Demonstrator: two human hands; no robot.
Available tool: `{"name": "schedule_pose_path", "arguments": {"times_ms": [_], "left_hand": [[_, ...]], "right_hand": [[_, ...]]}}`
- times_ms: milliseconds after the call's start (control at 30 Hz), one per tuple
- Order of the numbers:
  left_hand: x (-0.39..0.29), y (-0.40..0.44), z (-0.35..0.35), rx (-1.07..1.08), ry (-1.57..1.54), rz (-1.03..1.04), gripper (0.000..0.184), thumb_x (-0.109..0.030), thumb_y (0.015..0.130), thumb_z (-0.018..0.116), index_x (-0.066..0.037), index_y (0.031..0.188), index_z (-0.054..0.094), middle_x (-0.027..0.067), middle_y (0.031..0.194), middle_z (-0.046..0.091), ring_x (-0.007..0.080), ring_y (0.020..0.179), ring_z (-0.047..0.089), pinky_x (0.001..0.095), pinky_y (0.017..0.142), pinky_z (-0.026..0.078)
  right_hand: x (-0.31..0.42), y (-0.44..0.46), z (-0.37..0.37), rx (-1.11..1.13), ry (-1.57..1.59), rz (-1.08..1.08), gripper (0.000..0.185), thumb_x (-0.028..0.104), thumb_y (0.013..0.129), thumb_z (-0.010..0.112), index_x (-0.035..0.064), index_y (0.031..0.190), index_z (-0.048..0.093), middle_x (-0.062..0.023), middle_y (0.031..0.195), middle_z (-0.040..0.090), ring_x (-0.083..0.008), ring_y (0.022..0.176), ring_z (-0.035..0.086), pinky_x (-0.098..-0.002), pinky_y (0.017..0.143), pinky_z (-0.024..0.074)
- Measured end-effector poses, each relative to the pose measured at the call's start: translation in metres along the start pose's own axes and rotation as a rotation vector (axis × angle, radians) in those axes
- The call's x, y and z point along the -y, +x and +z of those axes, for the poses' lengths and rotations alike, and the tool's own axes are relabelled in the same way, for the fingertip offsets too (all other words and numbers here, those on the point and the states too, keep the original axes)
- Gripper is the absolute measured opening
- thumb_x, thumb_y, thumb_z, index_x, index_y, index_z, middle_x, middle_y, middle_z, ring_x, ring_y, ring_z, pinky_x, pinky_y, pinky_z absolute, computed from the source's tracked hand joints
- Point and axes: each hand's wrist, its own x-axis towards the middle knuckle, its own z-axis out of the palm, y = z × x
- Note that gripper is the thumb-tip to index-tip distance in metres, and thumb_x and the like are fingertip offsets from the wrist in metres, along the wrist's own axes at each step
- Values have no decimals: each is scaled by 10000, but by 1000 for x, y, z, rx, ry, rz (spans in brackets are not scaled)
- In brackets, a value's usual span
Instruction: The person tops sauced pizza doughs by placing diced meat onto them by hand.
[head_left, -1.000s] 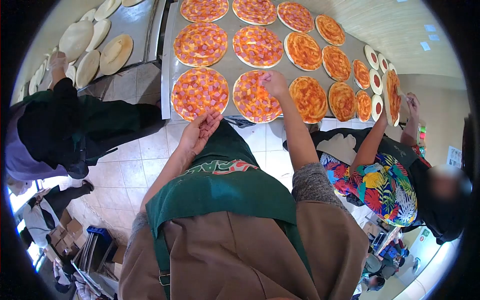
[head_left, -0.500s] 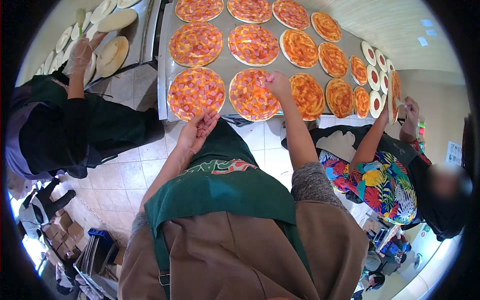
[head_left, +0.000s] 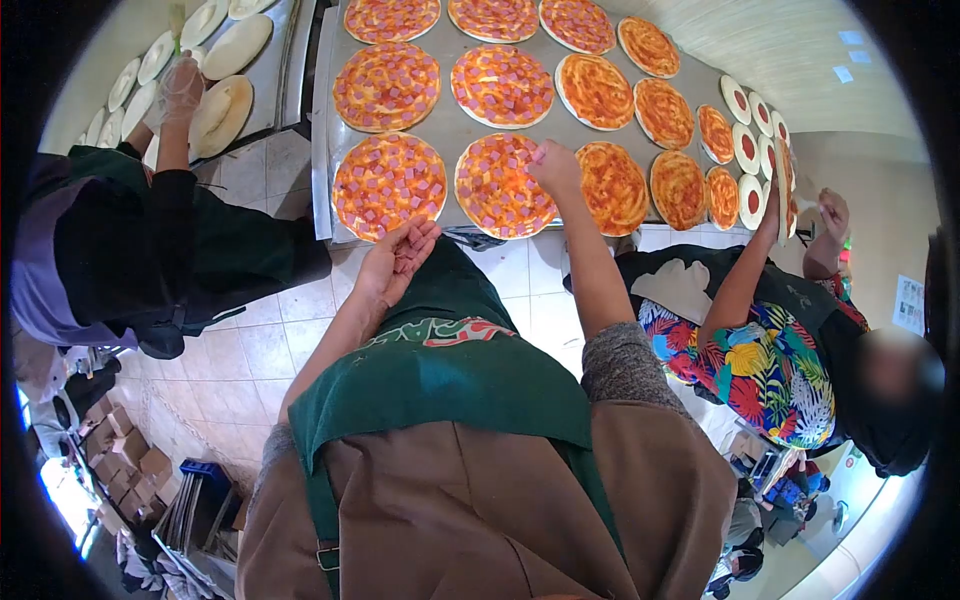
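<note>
Cube-topped pizza [head_left: 389,186] on worktop [head_left: 700,82]. Left hand [head_left: 402,254] at its 6 o'clock, palm up, half open, fingers loosely curled; cannot tell if anything lies inside. Second pizza [head_left: 498,190] at first's 3 o'clock. Right hand [head_left: 556,168] at its 2 o'clock rim, fingers bunched; grip hidden. Sauced pizza [head_left: 612,188] at right hand's 4 o'clock.

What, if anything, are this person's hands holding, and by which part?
Cannot be told: the right hand is closed over a pizza, hiding anything pinched inside; the left hand is palm up, loosely curled, with nothing distinct in it.
</note>
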Motion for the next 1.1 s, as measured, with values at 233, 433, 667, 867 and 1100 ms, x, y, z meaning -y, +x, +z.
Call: {"name": "schedule_pose_path", "arguments": {"times_ms": [233, 433, 667, 867, 1100], "left_hand": [[-4, -1, -2, -51, -53, 24, 370, -137, 990, 406, 90, 1281, 425, 209, 1278, 514, 290, 1178, 537, 352, 1013, 460], [-3, 0, -3, -32, 36, 18, 395, -200, 991, 404, 54, 1289, 452, 164, 1251, 550, 246, 1148, 564, 319, 987, 463], [-3, -5, 1, -28, 35, 13, 391, -191, 992, 396, 57, 1291, 445, 169, 1261, 542, 254, 1158, 555, 327, 993, 462], [-2, -5, -5, -15, 11, 14, 382, -173, 988, 400, 70, 1279, 443, 186, 1280, 524, 276, 1174, 541, 345, 1011, 455], [-2, -6, -9, -15, 7, 25, 390, -174, 987, 397, 58, 1299, 432, 178, 1283, 525, 269, 1176, 541, 342, 1013, 449]], "right_hand": [[-15, -12, -31, 15, 206, 208, 149, 152, 681, 729, 49, 772, 670, -84, 751, 677, -197, 721, 661, -322, 671, 515], [-37, -21, -8, 60, 39, 217, 144, 181, 686, 741, 80, 782, 702, -75, 737, 684, -192, 701, 663, -331, 655, 517], [-25, -31, -14, 48, -60, 190, 155, 236, 697, 750, 112, 777, 704, -75, 767, 685, -249, 741, 664, -386, 670, 519], [-40, -25, -10, 31, -31, -56, 98, 191, 748, 710, 97, 769, 693, -102, 826, 677, -276, 788, 654, -402, 694, 516], [-34, -30, -17, 65, 24, -28, 112, 155, 714, 731, 77, 782, 689, -111, 729, 664, -272, 722, 651, -385, 673, 511]]}}
